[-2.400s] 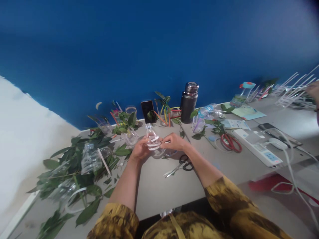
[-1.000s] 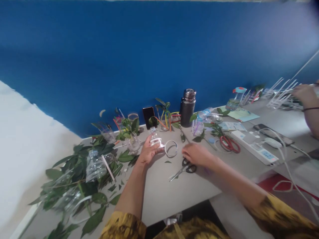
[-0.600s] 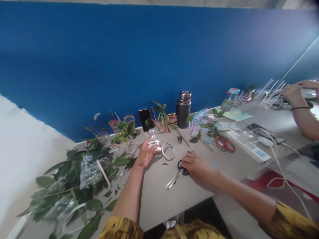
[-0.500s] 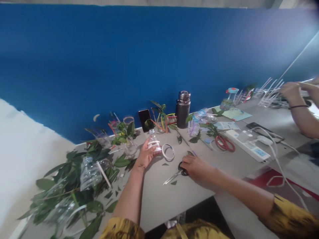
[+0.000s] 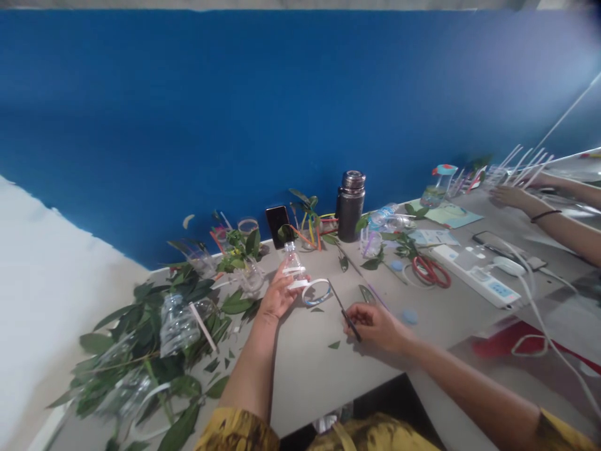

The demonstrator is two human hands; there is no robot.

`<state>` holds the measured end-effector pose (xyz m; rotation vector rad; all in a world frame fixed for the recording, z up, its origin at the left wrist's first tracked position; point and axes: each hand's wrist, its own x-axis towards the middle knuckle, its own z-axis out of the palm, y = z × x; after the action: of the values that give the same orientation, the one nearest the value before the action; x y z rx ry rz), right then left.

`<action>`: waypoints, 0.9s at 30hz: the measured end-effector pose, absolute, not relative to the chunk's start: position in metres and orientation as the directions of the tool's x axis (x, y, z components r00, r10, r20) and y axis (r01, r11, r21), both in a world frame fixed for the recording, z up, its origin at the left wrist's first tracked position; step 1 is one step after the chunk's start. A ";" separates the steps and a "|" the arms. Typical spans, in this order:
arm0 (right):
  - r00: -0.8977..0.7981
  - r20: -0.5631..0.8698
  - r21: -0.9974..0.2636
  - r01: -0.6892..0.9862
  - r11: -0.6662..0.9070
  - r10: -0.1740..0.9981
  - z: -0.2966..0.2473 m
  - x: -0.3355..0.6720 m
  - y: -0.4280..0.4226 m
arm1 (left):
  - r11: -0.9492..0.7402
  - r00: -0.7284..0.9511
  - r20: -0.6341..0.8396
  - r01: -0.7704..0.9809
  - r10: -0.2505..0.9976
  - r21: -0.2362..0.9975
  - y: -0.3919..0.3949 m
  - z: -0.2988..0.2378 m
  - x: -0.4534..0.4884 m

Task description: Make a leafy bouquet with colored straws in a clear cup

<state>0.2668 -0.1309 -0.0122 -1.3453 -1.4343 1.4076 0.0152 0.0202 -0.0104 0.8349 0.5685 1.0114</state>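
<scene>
My left hand (image 5: pixel 278 295) is closed round the cut top of a clear plastic bottle (image 5: pixel 292 262), its neck pointing up and white bands round its lower part. A roll of white tape (image 5: pixel 316 292) with a blue-marked inner ring is beside that hand; whether the fingers touch it I cannot tell. My right hand (image 5: pixel 369 322) grips the dark handles of a pair of scissors (image 5: pixel 351 324), whose thin blades point up and left, close to the roll. Small cut leaf pieces (image 5: pixel 333 345) lie on the grey table (image 5: pixel 305 382) between my arms.
Leafy branches and clear plastic pieces (image 5: pixel 178 329) cover the left side. Along the blue wall stand a phone (image 5: pixel 277 225) and a dark thermos (image 5: pixel 351 210). To the right lie red-handled scissors (image 5: pixel 431 271) and a power strip (image 5: pixel 476 275). Another person's hands (image 5: pixel 509 196) work at far right.
My right hand has turned the scissors from pointing down-left to pointing up-left, near the tape. The tape roll has tilted flatter. The other person's hands have lowered to the table.
</scene>
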 end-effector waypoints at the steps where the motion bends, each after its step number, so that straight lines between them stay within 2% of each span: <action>1: -0.228 -0.186 -0.982 0.059 -0.177 0.956 -0.013 0.259 -0.133 | 0.254 0.417 -0.024 -0.505 0.909 0.825 0.020 -0.009 0.017; 4: -0.250 -0.230 -0.945 -0.173 -0.278 0.940 -0.012 0.235 -0.138 | 0.180 0.369 0.029 -0.519 0.929 0.836 0.020 -0.007 0.022; 7: -0.221 -0.300 -0.897 -0.265 -0.353 0.928 -0.011 0.215 -0.138 | 0.106 0.307 0.065 -0.511 0.950 0.853 0.019 -0.005 0.025; 11: -0.266 -0.353 -0.842 -0.329 -0.429 0.897 -0.009 0.196 -0.136 | 0.007 0.201 0.106 -0.494 0.974 0.870 0.018 -0.003 0.026; 16: -0.231 -0.419 -0.813 -0.336 -0.476 0.878 -0.006 0.185 -0.135 | -0.035 0.157 0.128 -0.492 0.979 0.870 0.016 0.001 0.027; 21: -0.170 -0.398 -0.842 -0.322 -0.433 0.901 -0.003 0.180 -0.129 | 0.002 0.189 0.103 -0.483 0.977 0.875 0.014 0.002 0.027; 27: 0.013 -0.321 -0.946 -0.060 -0.320 0.947 -0.002 0.172 -0.117 | 0.032 0.146 0.044 -0.479 0.988 0.877 0.014 -0.001 0.030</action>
<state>0.1722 -0.1173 -0.0018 -1.4104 -0.9772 1.4529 0.0295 0.0136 -0.0005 0.9080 0.7271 1.2987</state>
